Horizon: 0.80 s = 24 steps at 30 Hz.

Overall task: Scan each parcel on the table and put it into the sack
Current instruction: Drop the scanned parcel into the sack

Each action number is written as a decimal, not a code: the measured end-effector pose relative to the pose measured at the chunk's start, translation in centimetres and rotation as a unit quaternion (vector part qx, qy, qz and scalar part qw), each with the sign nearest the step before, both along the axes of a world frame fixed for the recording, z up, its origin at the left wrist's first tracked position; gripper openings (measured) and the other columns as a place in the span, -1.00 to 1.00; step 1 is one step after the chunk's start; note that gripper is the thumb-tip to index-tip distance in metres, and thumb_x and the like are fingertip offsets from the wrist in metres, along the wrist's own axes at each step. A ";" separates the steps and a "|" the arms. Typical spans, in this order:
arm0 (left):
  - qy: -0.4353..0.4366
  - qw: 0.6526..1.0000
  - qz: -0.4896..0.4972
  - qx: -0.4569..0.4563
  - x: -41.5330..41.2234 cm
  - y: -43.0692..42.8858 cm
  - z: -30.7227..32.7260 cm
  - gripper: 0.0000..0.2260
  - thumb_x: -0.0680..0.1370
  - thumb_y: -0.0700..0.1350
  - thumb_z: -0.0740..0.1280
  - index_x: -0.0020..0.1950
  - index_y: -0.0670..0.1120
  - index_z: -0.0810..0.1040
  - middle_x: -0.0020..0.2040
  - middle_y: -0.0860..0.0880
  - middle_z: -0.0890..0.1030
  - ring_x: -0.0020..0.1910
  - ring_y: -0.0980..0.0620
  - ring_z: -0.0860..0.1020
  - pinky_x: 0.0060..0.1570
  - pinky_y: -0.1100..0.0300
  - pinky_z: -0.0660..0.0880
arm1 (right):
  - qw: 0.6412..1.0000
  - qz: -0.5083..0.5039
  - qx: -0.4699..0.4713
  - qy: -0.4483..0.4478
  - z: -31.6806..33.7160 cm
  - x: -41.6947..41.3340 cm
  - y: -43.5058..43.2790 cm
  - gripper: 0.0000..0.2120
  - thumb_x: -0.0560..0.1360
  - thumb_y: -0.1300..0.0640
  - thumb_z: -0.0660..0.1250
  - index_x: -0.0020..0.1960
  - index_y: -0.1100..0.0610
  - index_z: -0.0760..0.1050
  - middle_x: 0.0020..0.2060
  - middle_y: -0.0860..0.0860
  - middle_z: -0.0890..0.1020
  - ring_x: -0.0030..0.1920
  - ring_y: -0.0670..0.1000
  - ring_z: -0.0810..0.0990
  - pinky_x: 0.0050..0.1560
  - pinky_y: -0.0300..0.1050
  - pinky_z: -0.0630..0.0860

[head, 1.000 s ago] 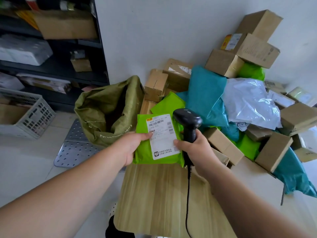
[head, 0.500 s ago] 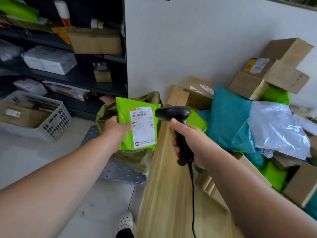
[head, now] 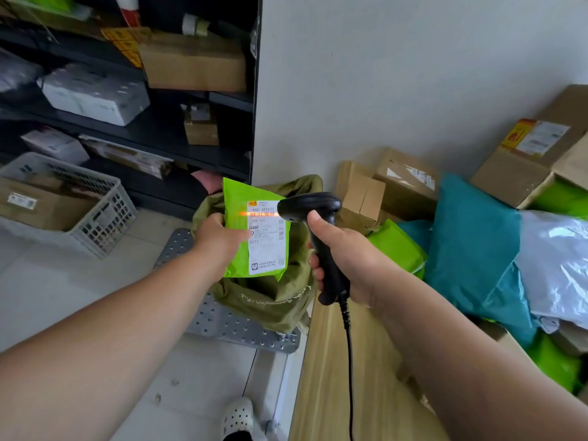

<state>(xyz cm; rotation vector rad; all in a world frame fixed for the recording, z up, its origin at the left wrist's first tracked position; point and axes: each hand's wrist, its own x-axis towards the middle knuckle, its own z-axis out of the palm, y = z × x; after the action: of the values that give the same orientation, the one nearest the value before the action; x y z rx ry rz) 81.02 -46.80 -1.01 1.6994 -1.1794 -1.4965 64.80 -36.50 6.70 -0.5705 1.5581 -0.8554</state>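
My left hand (head: 219, 237) grips a lime-green parcel bag (head: 237, 202) by its left edge and holds it upright over the open olive-green sack (head: 276, 300). Its white shipping label (head: 265, 246) faces me. My right hand (head: 342, 256) grips the handle of a black corded barcode scanner (head: 310, 206), whose head almost touches the label. An orange scan line glows across the barcode at the label's top. The sack stands on the floor at the wooden table's (head: 346, 396) left end.
Cardboard boxes (head: 404, 179), teal bags (head: 467, 240), a grey bag (head: 553, 262) and more green bags (head: 396, 249) are piled on the table against the wall. Dark shelving (head: 197, 148) and a white crate (head: 105, 211) stand at left. A perforated metal plate (head: 229, 326) lies under the sack.
Both hands moved left from above the table to over the sack. The scanner head closed in on the label, and an orange scan line now shows on the barcode.
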 end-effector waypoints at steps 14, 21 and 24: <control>-0.074 0.997 -0.033 0.001 0.3 -5.8 -4.0 -0.70 0.48 -0.17 0.44 0.19 -0.15 0.55 0.09 -0.10 0.62 -0.03 -0.10 0.58 -0.09 0.08 0.51 | 0.999 -0.034 0.033 0.017 -2.5 0.3 -4.8 -0.57 0.52 -0.28 0.30 -0.01 0.11 0.41 -0.40 0.07 0.51 -0.45 0.04 0.42 -0.33 -0.11 0.40; -0.138 0.989 -0.050 -0.006 -1.1 -9.1 -6.7 -0.77 0.47 -0.12 0.44 0.07 -0.10 0.50 0.04 -0.06 0.58 -0.05 -0.11 0.53 -0.07 0.06 0.48 | 0.995 -0.078 0.048 0.030 -4.8 -0.7 -5.7 -0.64 0.55 -0.22 0.30 -0.04 0.09 0.40 -0.39 0.08 0.48 -0.45 0.03 0.41 -0.36 -0.14 0.39; -0.154 0.987 -0.053 -0.005 -2.0 -10.2 -8.7 -0.78 0.45 -0.12 0.45 0.00 -0.09 0.47 0.02 -0.11 0.59 -0.01 -0.15 0.56 0.03 -0.02 0.52 | 0.994 -0.087 0.050 0.044 -6.0 -1.2 -6.0 -0.63 0.56 -0.20 0.29 0.02 0.12 0.41 -0.37 0.08 0.49 -0.45 0.02 0.42 -0.39 -0.14 0.41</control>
<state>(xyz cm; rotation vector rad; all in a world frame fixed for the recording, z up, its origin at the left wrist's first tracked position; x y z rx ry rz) 79.02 -57.02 -9.70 1.9379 -1.4525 -1.3146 63.56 -42.52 0.73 -0.4101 1.7391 -0.8872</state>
